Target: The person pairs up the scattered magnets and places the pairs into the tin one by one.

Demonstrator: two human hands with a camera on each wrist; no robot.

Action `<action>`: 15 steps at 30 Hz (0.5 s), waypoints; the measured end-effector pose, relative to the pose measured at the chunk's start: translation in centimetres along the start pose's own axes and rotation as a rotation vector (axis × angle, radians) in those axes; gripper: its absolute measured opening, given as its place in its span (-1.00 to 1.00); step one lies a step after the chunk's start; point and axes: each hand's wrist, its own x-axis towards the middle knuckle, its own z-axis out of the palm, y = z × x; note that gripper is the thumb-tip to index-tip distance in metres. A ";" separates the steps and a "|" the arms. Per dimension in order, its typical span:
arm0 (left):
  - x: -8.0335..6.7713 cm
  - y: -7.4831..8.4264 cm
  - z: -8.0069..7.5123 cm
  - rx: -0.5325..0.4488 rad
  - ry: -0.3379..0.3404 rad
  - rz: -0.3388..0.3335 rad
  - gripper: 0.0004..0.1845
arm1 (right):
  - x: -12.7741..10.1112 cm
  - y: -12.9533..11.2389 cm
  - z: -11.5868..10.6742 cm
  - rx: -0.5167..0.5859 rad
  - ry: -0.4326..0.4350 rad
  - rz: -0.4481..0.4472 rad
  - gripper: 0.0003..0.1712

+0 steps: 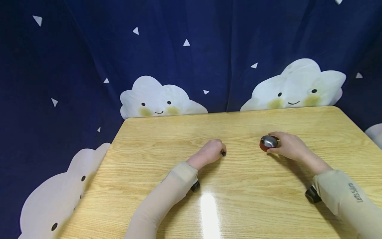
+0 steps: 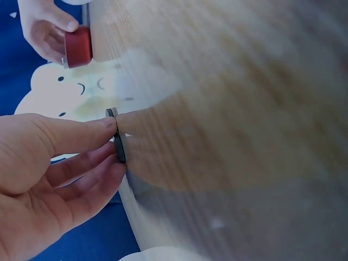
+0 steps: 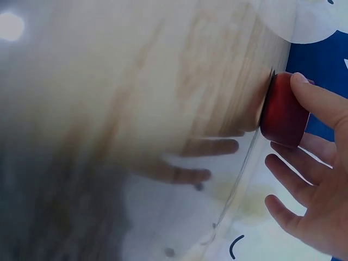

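Left hand pinching a thin dark disc on edge — could topple. Right hand curled round the red metal-lined cup — may skid across the glossy surface.

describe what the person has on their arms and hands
Both arms wear snug beige sleeves that end at the wrists. The right sleeve carries small dark lettering near the forearm; the left sleeve looks plain. A small black device sits under each wrist, likely the wrist cameras. The left hand and right hand are bare: no gloves, rings or watch visible.
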 end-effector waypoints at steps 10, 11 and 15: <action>0.2 -0.1 0.3 -0.024 0.008 -0.006 -0.93 | -0.2 0.5 -0.1 0.092 -0.066 0.001 -0.16; 0.2 -0.1 0.3 -0.027 0.007 -0.008 -0.93 | -0.2 0.6 -0.1 0.100 -0.070 -0.001 -0.18; 0.2 -0.2 0.3 -0.043 0.007 -0.010 -0.92 | -0.4 0.7 -0.2 0.124 -0.079 0.001 -0.20</action>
